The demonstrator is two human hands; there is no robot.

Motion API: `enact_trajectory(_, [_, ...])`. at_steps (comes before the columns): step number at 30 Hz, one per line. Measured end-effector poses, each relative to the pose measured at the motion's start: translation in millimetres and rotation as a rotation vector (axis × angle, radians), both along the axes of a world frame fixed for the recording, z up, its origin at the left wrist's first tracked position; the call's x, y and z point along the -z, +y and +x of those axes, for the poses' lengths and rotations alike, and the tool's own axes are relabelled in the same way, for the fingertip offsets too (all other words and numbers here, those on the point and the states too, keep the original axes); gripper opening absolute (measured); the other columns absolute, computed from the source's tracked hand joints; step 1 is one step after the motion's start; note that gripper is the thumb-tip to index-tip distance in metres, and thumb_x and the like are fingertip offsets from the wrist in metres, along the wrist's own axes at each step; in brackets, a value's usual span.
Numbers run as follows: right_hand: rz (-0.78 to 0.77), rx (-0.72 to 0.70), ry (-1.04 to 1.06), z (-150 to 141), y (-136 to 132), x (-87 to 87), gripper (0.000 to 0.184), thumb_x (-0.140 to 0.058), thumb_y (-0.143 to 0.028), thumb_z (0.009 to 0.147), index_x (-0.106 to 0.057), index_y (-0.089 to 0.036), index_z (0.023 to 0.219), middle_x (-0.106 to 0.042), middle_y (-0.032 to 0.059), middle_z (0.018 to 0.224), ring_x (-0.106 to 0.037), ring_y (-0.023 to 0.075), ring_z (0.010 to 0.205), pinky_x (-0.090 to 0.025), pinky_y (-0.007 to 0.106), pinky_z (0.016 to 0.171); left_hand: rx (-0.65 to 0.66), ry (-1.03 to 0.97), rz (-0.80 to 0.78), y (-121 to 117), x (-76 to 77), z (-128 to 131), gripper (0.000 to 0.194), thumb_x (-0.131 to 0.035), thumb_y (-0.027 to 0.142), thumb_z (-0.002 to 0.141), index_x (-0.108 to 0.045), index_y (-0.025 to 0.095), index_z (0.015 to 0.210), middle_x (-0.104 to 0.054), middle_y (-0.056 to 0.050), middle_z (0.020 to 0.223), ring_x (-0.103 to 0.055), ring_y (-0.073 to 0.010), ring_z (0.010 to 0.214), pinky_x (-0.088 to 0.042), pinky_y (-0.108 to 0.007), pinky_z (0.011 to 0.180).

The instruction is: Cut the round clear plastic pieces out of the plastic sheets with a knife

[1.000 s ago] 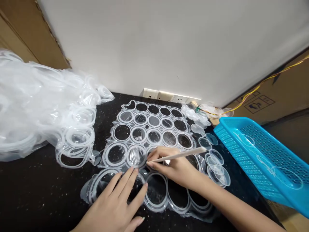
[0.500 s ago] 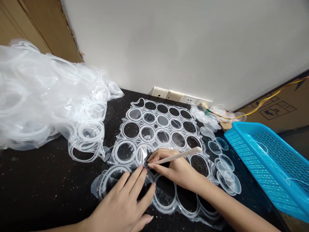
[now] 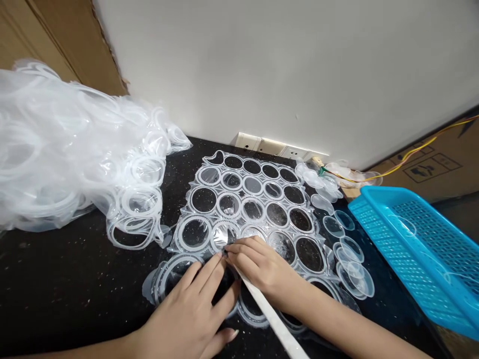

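**White tool swings down over the ring sheet**

Half a second ago the tool's long end slanted up to the right above the right hand; now it runs down and right, beneath that hand and past the sheet's near edge. The left hand has held its place.

The sheet, clear plastic with rows of round outlines, lies flat on the black counter. Over its nearer part, the right hand's fingers are pinched together on the tool, whose tip is mostly hidden. The left hand lies spread on the sheet's near-left part, fingers apart, index and middle fingertips close to the right hand's.

Left of the sheet sits a heap of cloudy plastic pieces. Loose clear discs lie along its right side, with a blue basket beyond them. Behind its far edge, wall sockets sit low on the wall.
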State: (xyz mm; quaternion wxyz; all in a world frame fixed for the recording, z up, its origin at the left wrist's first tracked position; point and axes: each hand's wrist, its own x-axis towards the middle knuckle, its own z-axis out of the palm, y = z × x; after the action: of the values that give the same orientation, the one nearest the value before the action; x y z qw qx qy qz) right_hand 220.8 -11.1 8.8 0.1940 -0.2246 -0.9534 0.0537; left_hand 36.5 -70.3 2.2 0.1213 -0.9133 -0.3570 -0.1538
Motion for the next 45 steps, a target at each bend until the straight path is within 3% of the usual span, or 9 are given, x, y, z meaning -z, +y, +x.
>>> enact_trajectory(6, [0.123,0.034,0.071,-2,12,-2.9,0.021,-0.039,-0.010,0.092,-0.058,-0.006,0.085,-0.066,0.0158,0.097,-0.057,0.0209,0.092,-0.050,0.034,0.078,0.019,-0.008,-0.027,-4,6.3,-2,0.048,-0.049,0.056,0.081,-0.054,0.020,0.111,-0.062,-0.014,0.113,-0.054,-0.0270,0.108,-0.030,-0.038,0.088])
enact_trajectory(14, [0.194,0.277,0.182,25,59,-7.8,0.011,-0.045,-0.014,0.091,-0.054,-0.013,0.085,-0.067,0.0125,0.090,-0.062,0.0189,0.087,-0.050,0.034,0.076,0.002,0.029,-0.080,-9,15.9,-4,0.050,-0.046,0.054,0.083,-0.050,0.024,0.123,-0.049,-0.014,0.130,-0.037,-0.0292,0.124,-0.029,-0.040,0.093])
enact_trajectory(21, [0.268,0.806,0.173,96,46,-34.5,0.022,-0.046,-0.033,0.089,-0.060,-0.018,0.081,-0.070,0.0091,0.089,-0.067,0.0214,0.082,-0.053,0.034,0.069,0.008,0.053,-0.069,-8,10.2,-5,0.054,-0.047,0.052,0.084,-0.045,0.022,0.129,-0.049,-0.015,0.130,-0.039,-0.0300,0.123,-0.028,-0.042,0.092])
enact_trajectory(24, [0.192,1.058,0.009,136,30,-39.7,0.032,-0.045,-0.046,0.086,-0.062,-0.021,0.078,-0.071,0.0104,0.083,-0.067,0.0265,0.076,-0.052,0.038,0.059,0.040,0.069,-0.039,-4,0.4,-6,0.053,-0.048,0.052,0.083,-0.048,0.022,0.127,-0.055,-0.014,0.124,-0.045,-0.0282,0.118,-0.028,-0.041,0.088])
enact_trajectory(29, [-0.060,1.006,-0.131,178,9,-35.4,0.046,-0.040,-0.061,0.082,-0.064,-0.023,0.072,-0.069,0.0090,0.077,-0.065,0.0297,0.069,-0.051,0.045,0.056,0.017,0.098,0.035,-5,-3.8,-14,0.054,-0.049,0.053,0.083,-0.050,0.020,0.125,-0.057,-0.017,0.121,-0.047,-0.0326,0.114,-0.026,-0.044,0.089])
enact_trajectory(33, [-0.044,0.978,-0.030,151,5,-49.6,0.030,-0.049,-0.051,0.083,-0.063,-0.025,0.076,-0.068,0.0078,0.083,-0.064,0.0260,0.078,-0.051,0.042,0.067,-0.082,0.074,0.012,-9,4.4,-25,0.053,-0.044,0.049,0.086,-0.045,0.019,0.129,-0.052,-0.019,0.127,-0.046,-0.0342,0.117,-0.026,-0.046,0.093])
enact_trajectory(37, [-0.339,0.650,0.187,75,11,-62.2,0.020,-0.056,-0.040,0.083,-0.063,-0.023,0.076,-0.068,0.0062,0.083,-0.064,0.0186,0.075,-0.052,0.030,0.062,-0.088,0.118,0.010,-10,6.5,-31,0.058,-0.048,0.054,0.083,-0.045,0.019,0.129,-0.052,-0.021,0.125,-0.048,-0.0355,0.115,-0.028,-0.046,0.091])
enact_trajectory(41, [-0.688,0.318,0.254,0,23,-47.4,0.014,-0.058,-0.028,0.084,-0.061,-0.018,0.074,-0.067,0.0035,0.079,-0.062,0.0131,0.072,-0.052,0.026,0.064,-0.086,0.115,0.056,-8,4.7,-33,0.060,-0.051,0.058,0.079,-0.048,0.019,0.125,-0.056,-0.019,0.121,-0.050,-0.0337,0.113,-0.028,-0.042,0.091])
enact_trajectory(45, [-0.736,0.209,0.198,-38,32,-27.8,0.011,-0.058,-0.022,0.082,-0.061,-0.015,0.074,-0.066,0.0036,0.076,-0.060,0.0134,0.072,-0.050,0.027,0.066,-0.085,0.099,0.064,-9,4.2,-36,0.059,-0.053,0.056,0.078,-0.049,0.018,0.122,-0.059,-0.019,0.116,-0.052,-0.0325,0.111,-0.026,-0.041,0.093])
